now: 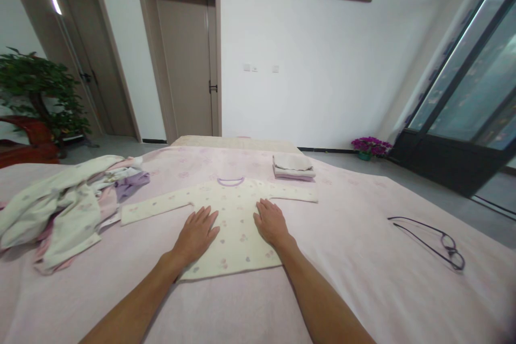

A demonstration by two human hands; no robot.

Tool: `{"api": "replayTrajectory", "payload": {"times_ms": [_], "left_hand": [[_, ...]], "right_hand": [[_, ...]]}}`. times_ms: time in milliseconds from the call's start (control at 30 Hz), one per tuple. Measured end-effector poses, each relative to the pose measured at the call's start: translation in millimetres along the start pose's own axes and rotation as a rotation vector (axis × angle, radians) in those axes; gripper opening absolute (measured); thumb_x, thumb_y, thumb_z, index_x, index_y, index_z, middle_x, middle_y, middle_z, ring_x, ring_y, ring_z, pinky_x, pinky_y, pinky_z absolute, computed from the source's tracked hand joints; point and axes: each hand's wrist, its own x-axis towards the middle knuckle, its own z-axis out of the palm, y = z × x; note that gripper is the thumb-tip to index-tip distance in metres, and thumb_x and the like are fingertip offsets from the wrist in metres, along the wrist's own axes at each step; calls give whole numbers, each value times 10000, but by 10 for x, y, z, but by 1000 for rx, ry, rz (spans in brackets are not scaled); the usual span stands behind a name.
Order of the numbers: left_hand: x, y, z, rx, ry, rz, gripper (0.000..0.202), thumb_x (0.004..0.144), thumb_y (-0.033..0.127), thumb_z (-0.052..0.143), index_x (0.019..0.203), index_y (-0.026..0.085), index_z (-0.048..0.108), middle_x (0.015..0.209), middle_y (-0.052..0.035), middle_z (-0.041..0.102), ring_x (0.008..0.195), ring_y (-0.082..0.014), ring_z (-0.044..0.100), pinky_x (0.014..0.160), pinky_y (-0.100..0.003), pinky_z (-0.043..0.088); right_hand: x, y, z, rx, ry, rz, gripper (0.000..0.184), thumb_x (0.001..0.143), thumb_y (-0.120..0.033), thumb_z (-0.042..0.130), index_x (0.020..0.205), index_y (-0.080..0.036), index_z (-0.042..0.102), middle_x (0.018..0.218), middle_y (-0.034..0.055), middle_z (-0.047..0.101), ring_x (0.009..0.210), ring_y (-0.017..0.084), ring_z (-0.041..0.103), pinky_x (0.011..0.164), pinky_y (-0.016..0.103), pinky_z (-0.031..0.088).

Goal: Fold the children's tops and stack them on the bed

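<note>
A cream long-sleeved shirt (231,226) with small prints and a lilac neckline lies spread on the pink bed cover (346,279). Its sleeves stretch out to both sides and its hem faces me. My left hand (197,234) rests flat on the left side of the shirt's body, fingers extended. On the opposite side, my right hand (271,221) lies on the fabric just below the right sleeve, its fingers also stretched out. Neither hand grips anything.
To the left sits a heap of rumpled clothes (76,199). A small folded stack of clothes (293,166) stands beyond the right sleeve. Dark-framed glasses (447,247) lie on the cover at the right. Purple flowers (371,146) stand on the floor by the wall.
</note>
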Motion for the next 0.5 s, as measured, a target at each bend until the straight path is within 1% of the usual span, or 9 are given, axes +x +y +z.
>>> {"api": "replayTrajectory", "payload": {"times_ms": [267,500], "left_hand": [[-3,-20,25,-4,10,16,553,999,475,367,1465,198,473,1553,-126,403,1460,-291,316,1192,-489,223],[-1,17,12,28,12,1,529,992,436,389,1452,197,491,1544,-121,417,1448,-289,343,1183,-489,254]], "right_hand": [[-13,9,16,-18,12,-10,476,989,-360,387,1418,-182,493,1519,109,444,1424,236,343,1177,405,197],[-38,-6,13,-7,-5,-14,496,1003,-368,349,1441,-168,470,1539,121,415,1439,255,324,1184,431,191]]}}
